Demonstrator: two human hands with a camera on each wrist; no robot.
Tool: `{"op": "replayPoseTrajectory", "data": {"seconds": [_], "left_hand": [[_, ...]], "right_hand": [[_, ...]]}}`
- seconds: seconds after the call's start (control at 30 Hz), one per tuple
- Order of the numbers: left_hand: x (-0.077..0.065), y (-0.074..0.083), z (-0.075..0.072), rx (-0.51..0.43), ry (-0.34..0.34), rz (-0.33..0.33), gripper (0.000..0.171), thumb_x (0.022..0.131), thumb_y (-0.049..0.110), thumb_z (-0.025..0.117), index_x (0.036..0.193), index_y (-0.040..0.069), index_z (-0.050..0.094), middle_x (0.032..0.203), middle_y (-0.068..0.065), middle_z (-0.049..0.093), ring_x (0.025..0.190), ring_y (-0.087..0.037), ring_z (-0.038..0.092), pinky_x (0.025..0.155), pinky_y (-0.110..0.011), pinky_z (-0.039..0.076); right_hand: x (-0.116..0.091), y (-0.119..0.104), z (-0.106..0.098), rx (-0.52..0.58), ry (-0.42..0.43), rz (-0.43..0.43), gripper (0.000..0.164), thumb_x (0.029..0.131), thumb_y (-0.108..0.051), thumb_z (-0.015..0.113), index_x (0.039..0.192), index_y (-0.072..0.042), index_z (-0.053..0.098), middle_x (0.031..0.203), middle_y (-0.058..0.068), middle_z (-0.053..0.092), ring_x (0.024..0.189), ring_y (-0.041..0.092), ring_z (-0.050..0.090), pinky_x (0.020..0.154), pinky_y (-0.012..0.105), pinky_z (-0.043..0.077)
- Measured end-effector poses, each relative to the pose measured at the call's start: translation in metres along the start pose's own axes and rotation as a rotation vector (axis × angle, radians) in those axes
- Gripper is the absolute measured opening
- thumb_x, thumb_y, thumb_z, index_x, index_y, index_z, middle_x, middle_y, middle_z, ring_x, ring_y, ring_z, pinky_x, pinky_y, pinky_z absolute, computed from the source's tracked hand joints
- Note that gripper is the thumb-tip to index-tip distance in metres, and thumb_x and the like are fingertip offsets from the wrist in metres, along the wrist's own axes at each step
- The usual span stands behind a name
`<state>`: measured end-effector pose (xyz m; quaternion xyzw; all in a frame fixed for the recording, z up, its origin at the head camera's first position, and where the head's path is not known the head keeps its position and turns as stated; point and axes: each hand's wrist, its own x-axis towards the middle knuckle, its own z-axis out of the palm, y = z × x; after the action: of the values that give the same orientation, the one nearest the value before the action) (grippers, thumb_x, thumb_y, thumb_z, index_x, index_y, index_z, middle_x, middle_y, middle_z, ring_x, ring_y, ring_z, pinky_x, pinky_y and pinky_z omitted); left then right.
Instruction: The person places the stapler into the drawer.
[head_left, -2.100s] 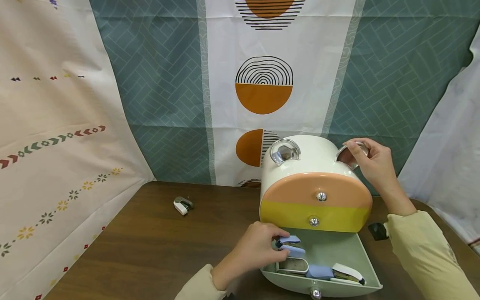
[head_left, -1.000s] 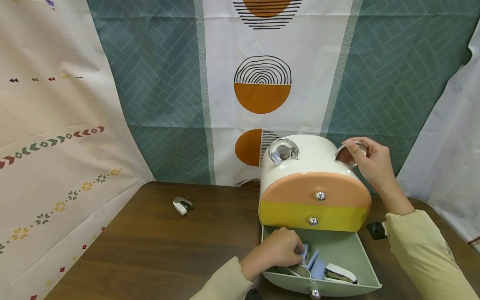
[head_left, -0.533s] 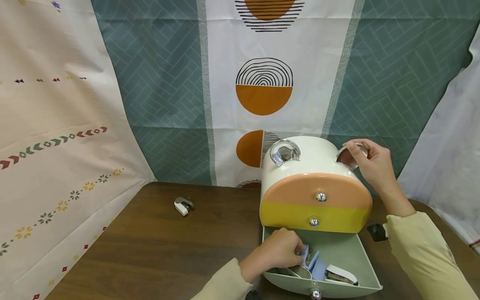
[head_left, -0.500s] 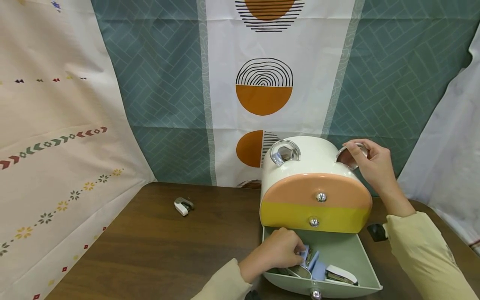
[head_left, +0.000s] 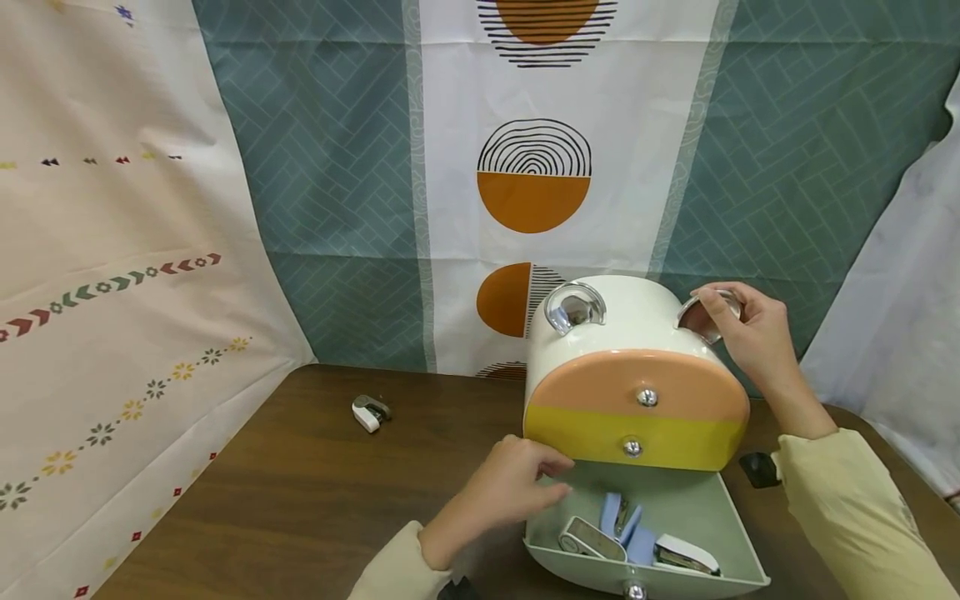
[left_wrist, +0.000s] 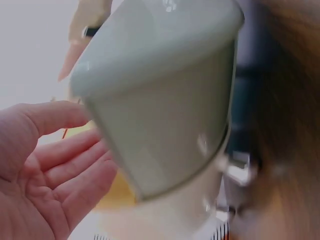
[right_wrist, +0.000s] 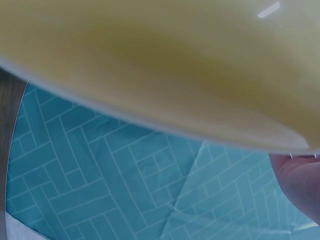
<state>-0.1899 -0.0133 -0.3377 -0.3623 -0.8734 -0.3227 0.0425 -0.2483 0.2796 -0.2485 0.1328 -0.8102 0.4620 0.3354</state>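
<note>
My left hand (head_left: 510, 483) hovers at the left side of the pulled-out green drawer (head_left: 675, 492), thumb and fingers apart with nothing between them. Inside the drawer a light blue stapler (head_left: 611, 515) stands on its side, and a grey-and-white stapler (head_left: 594, 540) lies beside it. Another blue one (head_left: 641, 547) and a white stapler (head_left: 686, 554) are along the drawer front. With thumb and fingers, my right hand (head_left: 753, 337) pinches the right silver ear-shaped piece (head_left: 696, 318) on top of the rounded cabinet (head_left: 626, 325).
A small white-and-grey stapler (head_left: 371, 412) lies on the brown table (head_left: 330, 500), left of the cabinet. An orange drawer (head_left: 600, 379) and a yellow drawer (head_left: 577, 433) are closed above the green one. Patterned cloths (head_left: 337, 167) hang behind and beside the table.
My left hand lowered the light blue stapler into the drawer, let go of it and drew back to the left. The grey-and-white stapler now sits tilted. My right hand kept its grip.
</note>
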Motion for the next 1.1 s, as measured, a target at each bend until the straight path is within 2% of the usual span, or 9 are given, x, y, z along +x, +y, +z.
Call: {"op": "replayPoseTrajectory", "data": {"seconds": [0.13, 0.2, 0.37, 0.5, 0.7, 0.87, 1.1], "left_hand": [[-0.008, -0.016, -0.015, -0.085, 0.105, -0.043, 0.019, 0.077, 0.011, 0.07, 0.095, 0.005, 0.071, 0.089, -0.003, 0.07, 0.078, -0.009, 0.065, 0.068, -0.016, 0.048], [-0.012, -0.026, -0.022, -0.095, 0.161, -0.053, 0.018, 0.077, 0.01, 0.069, 0.094, 0.003, 0.071, 0.089, -0.006, 0.07, 0.078, -0.012, 0.065, 0.068, -0.021, 0.05], [-0.023, -0.052, -0.036, -0.054, 0.303, -0.107, 0.017, 0.076, 0.007, 0.07, 0.092, 0.003, 0.07, 0.088, -0.008, 0.07, 0.077, -0.017, 0.066, 0.068, -0.03, 0.052], [-0.031, -0.076, -0.048, -0.035, 0.405, -0.202, 0.018, 0.074, 0.007, 0.072, 0.092, 0.004, 0.07, 0.085, -0.008, 0.07, 0.075, -0.017, 0.066, 0.067, -0.031, 0.052], [-0.041, -0.116, -0.067, 0.034, 0.499, -0.332, 0.023, 0.074, 0.009, 0.072, 0.095, 0.0, 0.069, 0.086, -0.011, 0.069, 0.074, -0.022, 0.066, 0.068, -0.035, 0.051], [-0.047, -0.148, -0.079, 0.08, 0.499, -0.413, 0.031, 0.075, 0.01, 0.072, 0.101, -0.004, 0.066, 0.093, -0.018, 0.067, 0.079, -0.029, 0.065, 0.07, -0.041, 0.051], [-0.054, -0.183, -0.09, 0.145, 0.385, -0.54, 0.051, 0.074, 0.015, 0.072, 0.116, -0.009, 0.056, 0.11, -0.025, 0.06, 0.094, -0.037, 0.06, 0.078, -0.047, 0.047]], "right_hand": [[-0.001, 0.002, -0.002, -0.013, -0.002, 0.006, 0.011, 0.09, -0.02, 0.056, 0.095, -0.027, 0.062, 0.065, -0.023, 0.06, 0.06, -0.003, 0.054, 0.055, 0.01, 0.042], [-0.001, 0.002, -0.003, -0.009, -0.004, 0.004, 0.011, 0.09, -0.02, 0.056, 0.095, -0.028, 0.062, 0.065, -0.023, 0.06, 0.061, -0.004, 0.055, 0.056, 0.01, 0.042], [-0.002, 0.002, -0.002, -0.01, -0.003, -0.003, 0.011, 0.091, -0.02, 0.055, 0.095, -0.026, 0.063, 0.065, -0.023, 0.06, 0.061, -0.004, 0.055, 0.056, 0.01, 0.042], [-0.002, 0.001, -0.002, -0.027, 0.0, -0.001, 0.01, 0.091, -0.021, 0.055, 0.095, -0.026, 0.062, 0.064, -0.023, 0.06, 0.06, -0.003, 0.056, 0.055, 0.012, 0.042], [-0.001, 0.002, -0.003, -0.014, -0.008, -0.01, 0.011, 0.091, -0.02, 0.055, 0.094, -0.028, 0.062, 0.063, -0.023, 0.06, 0.056, -0.002, 0.053, 0.049, 0.015, 0.036], [-0.001, 0.003, -0.003, -0.009, -0.007, -0.002, 0.012, 0.091, -0.019, 0.055, 0.093, -0.028, 0.062, 0.063, -0.022, 0.06, 0.051, 0.001, 0.051, 0.046, 0.018, 0.034], [-0.001, 0.001, -0.002, -0.019, -0.012, -0.001, 0.011, 0.091, -0.02, 0.055, 0.096, -0.026, 0.063, 0.065, -0.023, 0.06, 0.057, -0.001, 0.053, 0.052, 0.014, 0.038]]}}
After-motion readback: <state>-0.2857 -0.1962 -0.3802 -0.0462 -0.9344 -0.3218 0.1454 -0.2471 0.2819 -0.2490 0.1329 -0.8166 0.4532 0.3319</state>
